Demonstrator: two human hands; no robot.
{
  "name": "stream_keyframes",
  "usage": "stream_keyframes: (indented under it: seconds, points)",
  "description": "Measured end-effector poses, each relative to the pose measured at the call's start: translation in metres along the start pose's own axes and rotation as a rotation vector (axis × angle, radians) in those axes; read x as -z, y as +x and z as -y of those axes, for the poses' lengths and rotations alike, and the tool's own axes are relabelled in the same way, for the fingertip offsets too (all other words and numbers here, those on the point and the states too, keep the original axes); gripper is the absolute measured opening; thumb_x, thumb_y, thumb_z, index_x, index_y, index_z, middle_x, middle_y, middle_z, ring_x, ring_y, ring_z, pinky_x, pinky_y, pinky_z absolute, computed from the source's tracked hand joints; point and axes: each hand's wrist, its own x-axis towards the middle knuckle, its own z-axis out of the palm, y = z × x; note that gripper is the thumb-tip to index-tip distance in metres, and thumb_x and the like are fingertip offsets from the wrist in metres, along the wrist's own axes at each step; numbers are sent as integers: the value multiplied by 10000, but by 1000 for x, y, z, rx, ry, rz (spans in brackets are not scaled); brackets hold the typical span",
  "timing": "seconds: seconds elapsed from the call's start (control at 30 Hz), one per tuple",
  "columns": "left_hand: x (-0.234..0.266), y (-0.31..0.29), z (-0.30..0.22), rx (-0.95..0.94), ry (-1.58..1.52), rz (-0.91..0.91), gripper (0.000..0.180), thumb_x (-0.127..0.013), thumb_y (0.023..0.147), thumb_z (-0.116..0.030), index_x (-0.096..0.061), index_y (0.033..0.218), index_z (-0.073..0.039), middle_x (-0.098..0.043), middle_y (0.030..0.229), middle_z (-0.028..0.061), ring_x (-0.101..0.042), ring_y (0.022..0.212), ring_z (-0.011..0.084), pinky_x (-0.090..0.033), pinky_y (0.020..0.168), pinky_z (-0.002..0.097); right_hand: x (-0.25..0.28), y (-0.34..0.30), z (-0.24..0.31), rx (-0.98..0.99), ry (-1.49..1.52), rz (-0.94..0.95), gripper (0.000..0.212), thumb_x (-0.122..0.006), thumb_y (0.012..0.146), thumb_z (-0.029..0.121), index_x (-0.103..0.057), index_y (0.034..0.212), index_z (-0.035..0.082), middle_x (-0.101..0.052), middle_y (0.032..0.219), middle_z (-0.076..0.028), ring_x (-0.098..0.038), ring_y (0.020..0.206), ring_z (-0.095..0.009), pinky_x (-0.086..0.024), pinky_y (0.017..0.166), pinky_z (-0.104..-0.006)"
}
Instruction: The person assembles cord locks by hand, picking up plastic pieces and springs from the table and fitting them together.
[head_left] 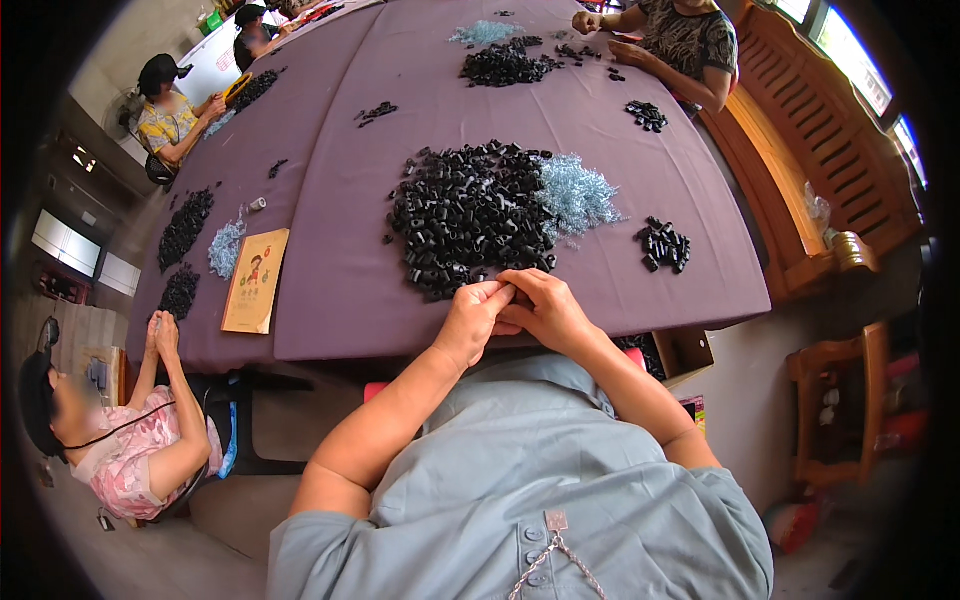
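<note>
Crowding both hands (515, 310): black tubes (470, 215), silvery clips (577, 195).

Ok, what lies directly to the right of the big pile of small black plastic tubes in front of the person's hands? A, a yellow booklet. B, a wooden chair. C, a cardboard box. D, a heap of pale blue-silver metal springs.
D: a heap of pale blue-silver metal springs touches the right edge of the big pile of small black plastic tubes on the purple tablecloth.

We see a flat tan booklet (256, 280) with a small coloured picture lying on the purple tablecloth (340, 270), left of our black pile (470, 220).
</note>
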Motion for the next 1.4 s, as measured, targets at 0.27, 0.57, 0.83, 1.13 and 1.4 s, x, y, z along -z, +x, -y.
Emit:
stream_keyframes:
  seconds: [0.27, 0.57, 0.83, 1.13, 1.4]
  points:
    - [2, -6, -8, 14, 47, 2, 279, -515, 1021, -260, -668, 1054, -29, -701, 930, 70, -686, 769, 147, -587, 670, 290, 2, 4, 4, -2, -17, 73, 439, -766, 758, 89, -625, 1158, -21, -639, 922, -157, -628, 830, -294, -521, 746, -362]
    - [9, 1, -5, 115, -33, 52, 267, -510, 1018, -233, -670, 1098, -35, -707, 975, 62, -693, 806, 142, -589, 679, 293, 2, 1, 8, -35, 19, 80, 441, -751, 768, 107, -627, 1175, -9, -642, 914, -163, -634, 838, -312, -525, 755, -381]
    - [2, -1, -2, -49, -45, 39, 266, -493, 1027, -215, -654, 1103, -18, -696, 1007, 76, -684, 869, 146, -576, 743, 286, 0, 4, 7, -91, 35, 51, 437, -709, 778, 56, -619, 1204, 24, -636, 935, -153, -636, 834, -313, -527, 757, -383]
    - [4, -1, 6, -151, -60, 61, 262, -502, 1029, -235, -657, 1094, -35, -697, 989, 46, -669, 857, 106, -549, 722, 242, -6, 2, 4, -68, 46, 10, 451, -707, 759, 22, -619, 1201, 30, -635, 931, -143, -636, 827, -310, -531, 744, -369]
    - [5, -4, -1, -42, -55, 89, 279, -485, 1036, -222, -626, 1121, 3, -674, 1033, 86, -669, 923, 155, -573, 805, 303, -7, 2, 5, 67, -25, -57, 462, -724, 729, 25, -621, 1180, 25, -647, 940, -138, -639, 847, -310, -532, 745, -372]
